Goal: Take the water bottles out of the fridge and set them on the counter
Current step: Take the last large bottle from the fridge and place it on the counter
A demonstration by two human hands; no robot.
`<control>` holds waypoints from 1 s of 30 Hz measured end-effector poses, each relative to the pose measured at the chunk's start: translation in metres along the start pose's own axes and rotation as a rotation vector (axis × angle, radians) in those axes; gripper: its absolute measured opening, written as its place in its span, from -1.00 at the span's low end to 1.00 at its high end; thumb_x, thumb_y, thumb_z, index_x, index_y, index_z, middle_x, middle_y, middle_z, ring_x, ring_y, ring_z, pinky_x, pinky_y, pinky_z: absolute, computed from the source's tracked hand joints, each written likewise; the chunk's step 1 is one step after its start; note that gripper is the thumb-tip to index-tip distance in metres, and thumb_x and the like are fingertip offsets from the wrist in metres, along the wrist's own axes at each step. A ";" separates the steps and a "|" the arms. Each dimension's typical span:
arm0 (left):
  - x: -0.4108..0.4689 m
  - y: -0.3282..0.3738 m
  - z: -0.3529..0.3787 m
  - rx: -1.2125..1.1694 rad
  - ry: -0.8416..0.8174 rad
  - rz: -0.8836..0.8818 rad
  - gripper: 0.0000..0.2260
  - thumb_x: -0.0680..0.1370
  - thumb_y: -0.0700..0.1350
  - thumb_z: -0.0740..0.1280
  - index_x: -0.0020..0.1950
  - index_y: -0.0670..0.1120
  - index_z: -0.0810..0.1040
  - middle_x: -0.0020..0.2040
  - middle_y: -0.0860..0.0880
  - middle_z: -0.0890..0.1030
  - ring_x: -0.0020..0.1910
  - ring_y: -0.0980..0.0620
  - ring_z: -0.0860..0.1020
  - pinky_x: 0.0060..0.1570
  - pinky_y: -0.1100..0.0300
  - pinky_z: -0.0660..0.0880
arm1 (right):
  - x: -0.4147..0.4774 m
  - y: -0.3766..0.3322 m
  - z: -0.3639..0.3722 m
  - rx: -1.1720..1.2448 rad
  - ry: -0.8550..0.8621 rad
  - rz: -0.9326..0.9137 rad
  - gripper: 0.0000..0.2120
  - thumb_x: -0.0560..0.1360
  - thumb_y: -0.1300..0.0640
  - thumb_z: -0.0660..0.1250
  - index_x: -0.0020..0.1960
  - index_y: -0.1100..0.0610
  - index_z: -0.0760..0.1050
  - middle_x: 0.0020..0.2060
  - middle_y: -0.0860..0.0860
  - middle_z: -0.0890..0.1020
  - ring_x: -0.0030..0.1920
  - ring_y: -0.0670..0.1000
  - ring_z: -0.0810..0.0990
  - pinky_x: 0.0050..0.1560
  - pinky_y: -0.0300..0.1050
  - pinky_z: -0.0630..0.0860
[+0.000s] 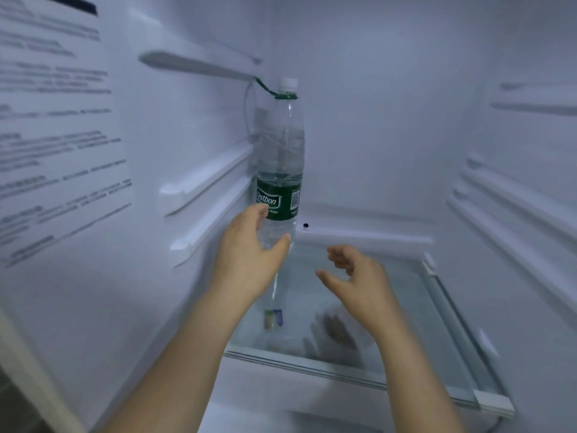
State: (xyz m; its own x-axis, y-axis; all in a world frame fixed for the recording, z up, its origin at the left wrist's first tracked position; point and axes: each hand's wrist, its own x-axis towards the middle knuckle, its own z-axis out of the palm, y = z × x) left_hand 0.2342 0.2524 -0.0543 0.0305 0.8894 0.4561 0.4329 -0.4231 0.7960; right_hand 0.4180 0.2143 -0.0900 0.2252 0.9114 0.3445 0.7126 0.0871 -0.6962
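**Green-labelled bottle standing at the back left, our left hand on it**

We are looking into the fridge [374,126], where one water bottle [281,145] is standing upright on the glass shelf [406,307]. Its long axis is running straight up and down, and it is sitting in the back left corner, close to the side wall. The white cap [288,83] is pointing at the ledge above, and a green strap is hanging from the neck ring.

Our left hand [249,248] is the nearer one and is already grasping the bottle. Its fingers are wrapping round the left edge of the green label [278,200], and its thumb is pressing the clear lower body from the right. Our right hand [356,276] is hovering just to the right of the bottle, apart from it. It is loosely cupped and holding nothing.

Judging from this, we are expecting the lift to go up a little and then back towards us. The grip is sitting low, so the tall top may be wanting to tip.

Inside the bottle, the water line seems to be lying just above the label. We are seeing no other bottle on this shelf, only our hands' reflections in the glass.
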 end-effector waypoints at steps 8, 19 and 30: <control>0.059 0.024 0.011 0.092 0.079 0.026 -0.50 0.44 -0.02 0.42 0.35 -0.04 0.39 0.30 -0.01 0.47 0.30 -0.01 0.43 0.18 0.15 0.38 | 0.042 0.001 0.011 0.055 -0.027 -0.003 -0.51 0.43 0.05 0.49 0.33 0.07 0.48 0.17 -0.04 0.62 0.13 -0.05 0.58 0.17 -0.12 0.50; 0.123 0.031 0.024 0.034 0.133 0.006 -0.32 0.19 0.20 0.43 0.22 -0.08 0.43 0.16 -0.07 0.54 0.20 -0.07 0.49 0.16 -0.06 0.50 | 0.076 0.002 0.019 0.079 -0.071 -0.025 -0.49 0.44 0.06 0.48 0.35 0.08 0.46 0.19 -0.03 0.61 0.12 -0.07 0.57 0.07 -0.26 0.44; 0.143 0.008 0.037 0.129 0.105 0.056 -0.25 0.35 0.07 0.49 0.43 -0.09 0.25 0.36 -0.10 0.38 0.34 -0.06 0.36 0.24 0.03 0.41 | 0.096 0.009 0.034 0.125 -0.130 0.005 -0.30 0.42 0.02 0.50 0.48 0.06 0.30 0.30 0.00 0.53 0.24 -0.03 0.52 0.17 -0.18 0.44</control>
State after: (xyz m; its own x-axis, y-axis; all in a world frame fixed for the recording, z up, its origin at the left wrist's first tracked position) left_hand 0.2756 0.3823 0.0023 -0.0339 0.8392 0.5428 0.5456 -0.4394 0.7136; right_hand 0.4234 0.3160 -0.0841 0.1354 0.9556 0.2619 0.6214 0.1240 -0.7736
